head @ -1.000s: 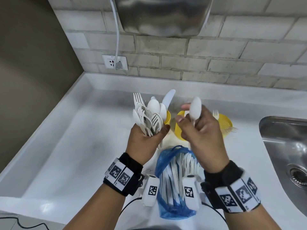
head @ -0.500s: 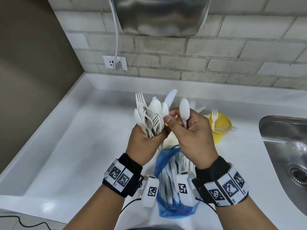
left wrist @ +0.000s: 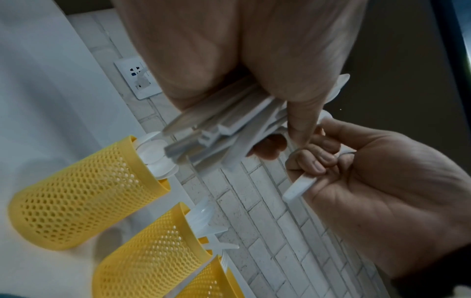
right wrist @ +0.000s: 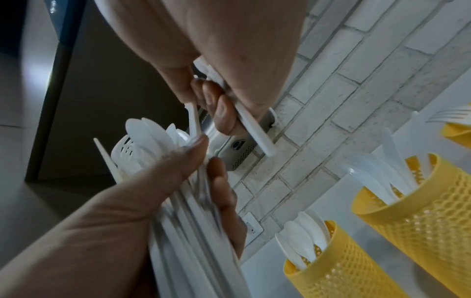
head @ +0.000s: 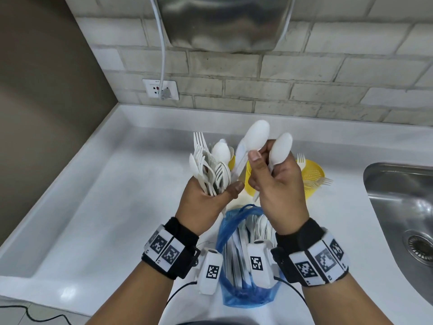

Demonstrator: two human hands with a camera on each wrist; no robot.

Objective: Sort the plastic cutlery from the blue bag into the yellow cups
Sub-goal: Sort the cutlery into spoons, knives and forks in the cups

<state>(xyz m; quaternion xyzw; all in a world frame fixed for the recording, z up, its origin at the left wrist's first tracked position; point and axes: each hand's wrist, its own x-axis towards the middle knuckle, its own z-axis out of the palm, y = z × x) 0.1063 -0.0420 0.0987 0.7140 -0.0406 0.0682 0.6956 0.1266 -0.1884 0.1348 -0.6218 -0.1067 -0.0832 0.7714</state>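
Observation:
My left hand (head: 218,188) grips a thick bundle of white plastic cutlery (head: 210,165) upright: forks, spoons and a knife. Close to its right, my right hand (head: 264,165) pinches two white spoons (head: 256,134), bowls up, over the yellow mesh cups. One yellow cup (head: 314,177) with forks stands right of my hands; the others are mostly hidden behind them. In the right wrist view a cup with spoons (right wrist: 331,262), a cup with knives (right wrist: 420,191) and the fork cup (right wrist: 458,131) stand in a row. The blue bag (head: 243,254) lies open below my wrists, with cutlery inside.
A steel sink (head: 398,207) is sunk in the white counter (head: 105,219) at the right. A brick wall runs along the back with a socket (head: 160,90), a cable and a steel appliance (head: 222,19) above. A brown wall bounds the left.
My right hand went left from over the cups to the bundle, took a second spoon from it and lifted; it now holds two spoons. My left hand has hardly moved.

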